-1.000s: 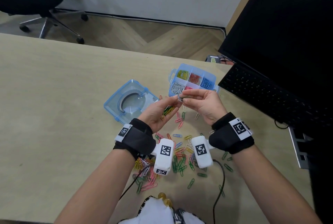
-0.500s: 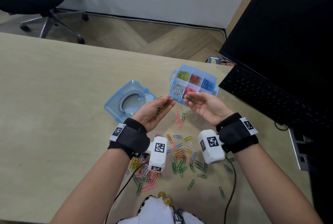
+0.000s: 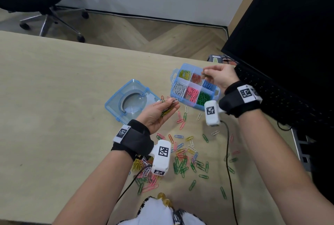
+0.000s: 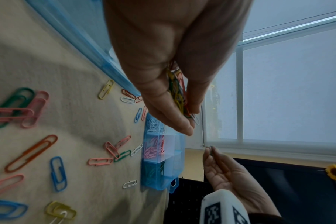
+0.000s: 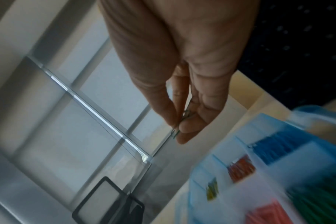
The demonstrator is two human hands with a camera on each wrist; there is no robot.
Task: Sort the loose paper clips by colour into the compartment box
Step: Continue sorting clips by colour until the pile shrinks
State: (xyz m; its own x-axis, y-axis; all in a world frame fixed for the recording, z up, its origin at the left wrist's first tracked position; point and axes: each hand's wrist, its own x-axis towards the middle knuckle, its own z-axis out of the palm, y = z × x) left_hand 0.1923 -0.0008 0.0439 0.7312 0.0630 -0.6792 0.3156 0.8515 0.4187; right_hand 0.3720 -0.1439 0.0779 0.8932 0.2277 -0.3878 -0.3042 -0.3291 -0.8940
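Pinching one small clip [image 5: 175, 133], right hand [image 3: 219, 77] hovers above compartment box [image 3: 217, 92] at 1 o'clock | left hand [image 3: 159, 114] cups mixed clips [image 3: 167, 110] | light, slippery wire; fingertip-pinch the loop.

Black wristbands [image 3: 134, 139] (white tagged cameras)

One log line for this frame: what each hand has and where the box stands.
left hand: cupping mixed clips | right hand: pinching one clip above the box | box: open, six colours sorted | lid: beside box | loose clips: on desk
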